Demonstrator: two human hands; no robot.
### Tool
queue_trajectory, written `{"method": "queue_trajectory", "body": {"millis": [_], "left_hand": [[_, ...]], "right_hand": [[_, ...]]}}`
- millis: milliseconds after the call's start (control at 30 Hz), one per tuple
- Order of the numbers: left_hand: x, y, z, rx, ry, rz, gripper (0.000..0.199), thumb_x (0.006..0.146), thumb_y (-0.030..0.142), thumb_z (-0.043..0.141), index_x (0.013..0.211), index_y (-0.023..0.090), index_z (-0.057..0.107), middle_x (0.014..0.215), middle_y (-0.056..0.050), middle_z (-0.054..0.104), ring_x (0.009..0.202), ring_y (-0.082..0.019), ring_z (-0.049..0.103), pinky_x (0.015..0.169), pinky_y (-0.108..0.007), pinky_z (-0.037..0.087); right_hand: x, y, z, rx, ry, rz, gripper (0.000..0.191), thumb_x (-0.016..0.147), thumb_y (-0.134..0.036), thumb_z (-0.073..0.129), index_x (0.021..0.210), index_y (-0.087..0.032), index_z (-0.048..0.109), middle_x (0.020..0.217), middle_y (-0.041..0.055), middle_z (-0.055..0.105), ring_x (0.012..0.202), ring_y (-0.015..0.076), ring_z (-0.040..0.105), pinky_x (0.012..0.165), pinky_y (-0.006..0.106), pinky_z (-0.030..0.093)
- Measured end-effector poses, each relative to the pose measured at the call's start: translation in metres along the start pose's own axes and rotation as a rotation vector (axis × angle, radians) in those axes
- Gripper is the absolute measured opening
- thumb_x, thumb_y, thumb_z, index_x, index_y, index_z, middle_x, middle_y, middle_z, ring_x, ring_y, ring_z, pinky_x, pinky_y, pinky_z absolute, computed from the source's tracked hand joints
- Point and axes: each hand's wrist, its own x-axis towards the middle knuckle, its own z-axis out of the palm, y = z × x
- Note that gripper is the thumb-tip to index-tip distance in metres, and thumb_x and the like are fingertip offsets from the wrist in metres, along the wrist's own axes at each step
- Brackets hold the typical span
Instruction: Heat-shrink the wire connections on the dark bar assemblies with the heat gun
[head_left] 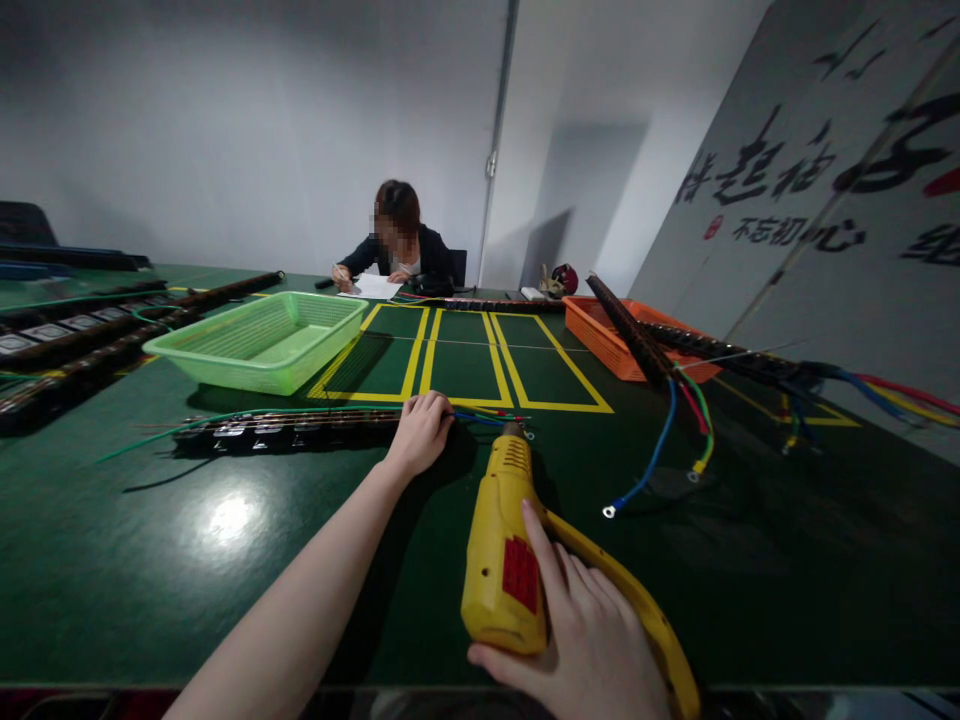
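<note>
A yellow heat gun (pixel 496 560) with a red label lies in my right hand (pixel 592 620), its nozzle pointing away from me at the ends of some thin wires (pixel 487 420). My right thumb and fingers are wrapped round its body. Just left of the nozzle, my left hand (pixel 421 432) is closed on the right end of a long dark wiring assembly (pixel 300 430). Blue, red and green wires come out past my left fingers toward the nozzle. A loose green wire runs along the assembly's top to the left.
Beyond the assembly stand a green basket (pixel 262 345) and, at right, an orange basket (pixel 615 340) with dark harnesses (pixel 637 335) across it, lugged cables hanging down. More assemblies (pixel 97 345) lie at left. A person (pixel 401 240) sits writing across the green table (pixel 225 600).
</note>
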Motion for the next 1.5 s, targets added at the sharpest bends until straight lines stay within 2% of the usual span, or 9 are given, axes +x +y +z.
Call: {"method": "queue_trajectory", "body": {"millis": [167, 433, 567, 733, 833, 1000, 1200, 1300, 1500], "left_hand": [[0.001, 0.0, 0.0, 0.012, -0.004, -0.001, 0.006, 0.088, 0.02, 0.043, 0.092, 0.021, 0.048, 0.1, -0.004, 0.056, 0.099, -0.02, 0.051, 0.091, -0.037, 0.035], [0.001, 0.002, 0.0, 0.023, 0.006, 0.002, 0.006, 0.088, 0.02, 0.043, 0.091, 0.02, 0.048, 0.099, -0.004, 0.056, 0.097, -0.02, 0.051, 0.089, -0.036, 0.035], [0.001, 0.002, 0.0, 0.039, -0.001, 0.001, 0.006, 0.088, 0.021, 0.043, 0.09, 0.02, 0.049, 0.099, -0.004, 0.056, 0.097, -0.02, 0.051, 0.089, -0.037, 0.035], [0.001, 0.002, -0.001, 0.04, -0.026, -0.013, 0.008, 0.089, 0.022, 0.042, 0.091, 0.02, 0.049, 0.099, -0.005, 0.057, 0.097, -0.021, 0.051, 0.089, -0.038, 0.035], [0.002, 0.002, -0.001, 0.029, -0.03, -0.015, 0.008, 0.09, 0.022, 0.041, 0.091, 0.021, 0.049, 0.099, -0.005, 0.057, 0.097, -0.021, 0.051, 0.089, -0.037, 0.035], [0.002, 0.001, -0.001, 0.039, -0.028, -0.016, 0.008, 0.09, 0.023, 0.042, 0.091, 0.02, 0.049, 0.1, -0.004, 0.057, 0.098, -0.021, 0.051, 0.09, -0.037, 0.035], [0.001, 0.0, 0.0, 0.032, -0.022, -0.022, 0.007, 0.089, 0.023, 0.043, 0.09, 0.02, 0.049, 0.1, -0.004, 0.056, 0.097, -0.02, 0.051, 0.088, -0.037, 0.036], [0.001, 0.002, -0.001, 0.024, -0.011, -0.013, 0.006, 0.088, 0.023, 0.044, 0.089, 0.02, 0.05, 0.099, -0.004, 0.056, 0.097, -0.02, 0.051, 0.088, -0.037, 0.035], [0.0, 0.003, -0.003, 0.008, -0.008, -0.016, 0.006, 0.088, 0.023, 0.044, 0.09, 0.021, 0.049, 0.099, -0.004, 0.056, 0.098, -0.02, 0.051, 0.09, -0.037, 0.035]], "right_hand": [[0.0, -0.001, 0.0, -0.005, 0.007, -0.006, 0.124, 0.051, -0.075, 0.064, 0.145, -0.013, 0.013, 0.105, 0.0131, 0.066, 0.086, 0.0267, 0.064, 0.071, 0.037, 0.053], [0.003, -0.015, 0.002, 0.04, 0.021, 0.0, 0.114, 0.061, -0.08, 0.052, 0.145, -0.014, 0.014, 0.093, 0.0111, 0.065, 0.078, 0.0259, 0.062, 0.069, 0.039, 0.052], [0.011, -0.027, 0.005, 0.099, -0.048, 0.014, 0.121, 0.056, -0.076, 0.06, 0.146, -0.014, 0.008, 0.092, 0.0106, 0.064, 0.082, 0.0271, 0.061, 0.073, 0.04, 0.051], [0.02, -0.046, 0.008, 0.128, -0.121, 0.01, 0.125, 0.048, -0.077, 0.064, 0.145, -0.011, 0.02, 0.098, 0.0138, 0.065, 0.086, 0.0293, 0.061, 0.079, 0.043, 0.049], [0.022, -0.05, 0.009, 0.13, -0.128, 0.008, 0.125, 0.049, -0.078, 0.062, 0.145, -0.011, 0.02, 0.1, 0.0151, 0.065, 0.087, 0.0295, 0.061, 0.081, 0.043, 0.049], [0.019, -0.046, 0.012, 0.155, -0.128, -0.02, 0.124, 0.053, -0.082, 0.056, 0.147, -0.014, 0.011, 0.106, 0.015, 0.064, 0.092, 0.029, 0.061, 0.081, 0.042, 0.049], [0.02, -0.042, 0.006, 0.163, -0.156, 0.004, 0.127, 0.046, -0.078, 0.065, 0.146, -0.013, 0.019, 0.101, 0.014, 0.065, 0.088, 0.0297, 0.062, 0.079, 0.043, 0.05], [0.019, -0.036, 0.002, 0.198, -0.189, 0.01, 0.127, 0.046, -0.075, 0.067, 0.146, -0.015, 0.018, 0.101, 0.0118, 0.065, 0.088, 0.0287, 0.061, 0.079, 0.043, 0.049], [0.01, -0.015, 0.0, 0.216, -0.177, -0.006, 0.122, 0.052, -0.073, 0.065, 0.146, -0.018, 0.011, 0.106, 0.0093, 0.063, 0.089, 0.0259, 0.06, 0.078, 0.04, 0.049]]}}
